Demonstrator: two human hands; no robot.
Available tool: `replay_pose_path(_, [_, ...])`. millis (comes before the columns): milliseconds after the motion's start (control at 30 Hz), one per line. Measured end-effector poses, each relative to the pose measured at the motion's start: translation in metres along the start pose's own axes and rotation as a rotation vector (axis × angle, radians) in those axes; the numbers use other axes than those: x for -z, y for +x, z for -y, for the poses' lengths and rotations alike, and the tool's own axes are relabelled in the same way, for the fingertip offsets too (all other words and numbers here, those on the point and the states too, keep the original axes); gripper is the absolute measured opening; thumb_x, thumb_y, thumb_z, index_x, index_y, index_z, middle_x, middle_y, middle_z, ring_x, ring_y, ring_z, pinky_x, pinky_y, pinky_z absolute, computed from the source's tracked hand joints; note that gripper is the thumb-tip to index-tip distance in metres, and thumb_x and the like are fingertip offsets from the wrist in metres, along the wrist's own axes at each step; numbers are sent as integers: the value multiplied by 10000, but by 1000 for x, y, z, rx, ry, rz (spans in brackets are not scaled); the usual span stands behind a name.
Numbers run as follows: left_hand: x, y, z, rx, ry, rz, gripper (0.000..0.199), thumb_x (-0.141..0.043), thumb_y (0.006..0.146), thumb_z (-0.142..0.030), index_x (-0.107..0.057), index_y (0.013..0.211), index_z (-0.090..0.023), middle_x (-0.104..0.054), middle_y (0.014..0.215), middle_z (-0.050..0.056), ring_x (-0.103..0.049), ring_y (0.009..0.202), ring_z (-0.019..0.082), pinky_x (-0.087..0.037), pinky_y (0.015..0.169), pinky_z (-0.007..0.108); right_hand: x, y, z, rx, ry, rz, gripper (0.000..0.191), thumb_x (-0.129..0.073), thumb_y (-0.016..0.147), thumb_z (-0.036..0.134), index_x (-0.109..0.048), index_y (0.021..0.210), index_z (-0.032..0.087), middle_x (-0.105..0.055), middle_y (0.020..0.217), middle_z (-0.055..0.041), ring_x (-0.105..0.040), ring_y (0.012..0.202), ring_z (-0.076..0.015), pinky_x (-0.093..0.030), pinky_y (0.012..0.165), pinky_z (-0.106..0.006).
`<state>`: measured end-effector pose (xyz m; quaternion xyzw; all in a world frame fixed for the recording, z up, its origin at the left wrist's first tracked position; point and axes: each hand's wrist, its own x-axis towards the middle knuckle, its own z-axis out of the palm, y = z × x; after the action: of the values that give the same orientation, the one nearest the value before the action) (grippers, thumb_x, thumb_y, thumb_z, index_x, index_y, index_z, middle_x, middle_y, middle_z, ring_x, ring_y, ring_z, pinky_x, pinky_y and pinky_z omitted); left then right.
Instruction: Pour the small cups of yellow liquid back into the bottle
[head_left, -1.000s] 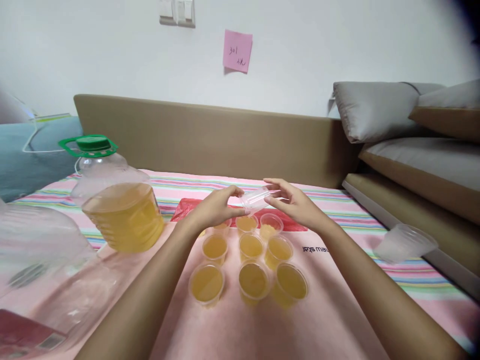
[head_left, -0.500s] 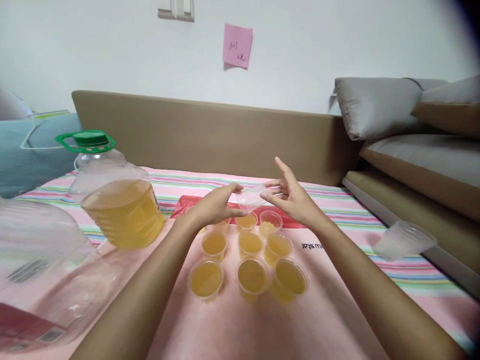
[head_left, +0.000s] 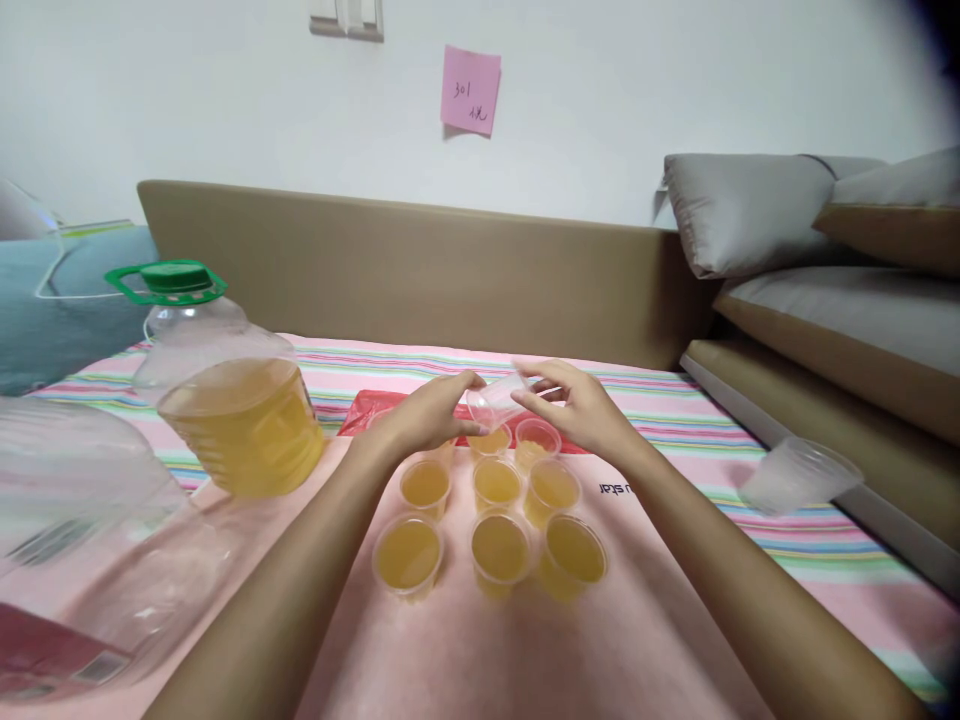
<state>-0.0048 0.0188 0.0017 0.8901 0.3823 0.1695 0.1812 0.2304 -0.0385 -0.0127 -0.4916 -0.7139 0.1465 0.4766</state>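
Observation:
A clear plastic cup (head_left: 496, 399) is tilted on its side in the air above the far cups. My left hand (head_left: 431, 412) grips it at the rim end, thumb and fingers closed on it. From the other side, my right hand (head_left: 574, 402) has its thumb and fingers around the base end. Below stand several clear cups of yellow liquid in rows, among them a front middle cup (head_left: 501, 550) and a front left cup (head_left: 409, 556). The far right cup (head_left: 537, 440) looks less full. My left hand partly hides the far left cups.
A big green-capped jug (head_left: 244, 430) of yellow liquid stands at left. Nearer lies a large clear bottle (head_left: 82, 500). Clear cups (head_left: 799, 475) lie sideways at right, near stacked cushions (head_left: 840, 320). A red plastic bag (head_left: 367, 410) is behind the cups; a brown headboard (head_left: 420, 270) backs the bed.
My right hand has closed in on the base of the held cup, and its raised index finger has come down. The view has shifted slightly.

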Motion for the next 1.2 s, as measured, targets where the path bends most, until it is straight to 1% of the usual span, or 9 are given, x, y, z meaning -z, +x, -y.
replay_pose_path(133, [0, 0, -1, 2, 6, 3, 557, -800, 875, -328, -554, 1362, -214, -609, 1511, 135, -596, 1367, 321, -474, 1118, 433, -1, -1, 0, -5, 4, -3, 619, -743, 882, 389, -619, 1477, 276, -727, 1224, -94, -707, 894, -201, -625, 856, -413])
replay_pose_path(500, [0, -1, -5, -18, 12, 1, 540, -786, 872, -341, -559, 1350, -231, -627, 1495, 141, -611, 1356, 327, -492, 1101, 443, 0, -1, -1, 19, 1, 3, 468, -732, 915, 421, -722, 1354, 261, -725, 1259, -101, -718, 957, -223, -627, 886, -428])
replay_pose_path(667, [1, -1, -3, -17, 16, -5, 545, -780, 882, -347, -553, 1365, -239, -618, 1506, 143, -606, 1366, 327, -491, 1105, 441, 0, -2, 0, 0, 18, -20, 644, -738, 904, 399, -582, 1520, 292, -722, 1226, -93, -705, 949, -216, -616, 910, -444])
replay_pose_path(800, [1, -2, -5, -22, 7, -10, 629, -802, 866, -307, -516, 1421, -230, -600, 1525, 159, -594, 1384, 331, -478, 1119, 443, 0, -2, -1, 12, 22, 9, 498, -744, 897, 432, -719, 1356, 241, -719, 1235, -105, -705, 939, -219, -603, 925, -445])
replay_pose_path(867, [1, -3, -7, -22, -4, -25, 826, -814, 866, -297, -361, 1555, -235, -600, 1521, 175, -608, 1371, 326, -489, 1103, 446, 0, -2, -2, -5, 23, -8, 666, -752, 888, 433, -598, 1509, 249, -714, 1240, -105, -695, 910, -213, -600, 927, -457])
replay_pose_path(933, [1, -3, -9, -25, -8, -42, 951, -817, 872, -292, -230, 1619, -241, -603, 1514, 184, -615, 1363, 323, -498, 1089, 449, 0, -3, -3, -32, 41, -25, 891, -757, 880, 421, -360, 1665, 277, -708, 1242, -98, -683, 889, -205, -596, 941, -468])
replay_pose_path(1000, [2, -3, -10, -40, 1, -33, 830, -818, 872, -285, -357, 1562, -245, -619, 1500, 165, -610, 1368, 326, -489, 1101, 446, -1, -3, -4, -52, 72, -21, 987, -763, 871, 418, -244, 1702, 296, -705, 1237, -91, -684, 901, -206, -589, 962, -469])
replay_pose_path(1100, [4, -2, -8, -60, 19, -12, 575, -814, 870, -285, -561, 1383, -226, -620, 1505, 146, -585, 1396, 334, -464, 1137, 439, -2, -3, -4, -56, 101, -13, 1034, -766, 868, 424, -184, 1714, 305, -698, 1228, -93, -692, 924, -214, -589, 968, -460])
replay_pose_path(1200, [3, -1, -6, -53, 23, -27, 684, -810, 871, -292, -487, 1469, -218, -592, 1533, 171, -576, 1409, 338, -465, 1139, 454, -3, -3, -4, -46, 107, -27, 1167, -779, 872, 422, 11, 1724, 306, -706, 1218, -100, -701, 938, -224, -596, 969, -453])
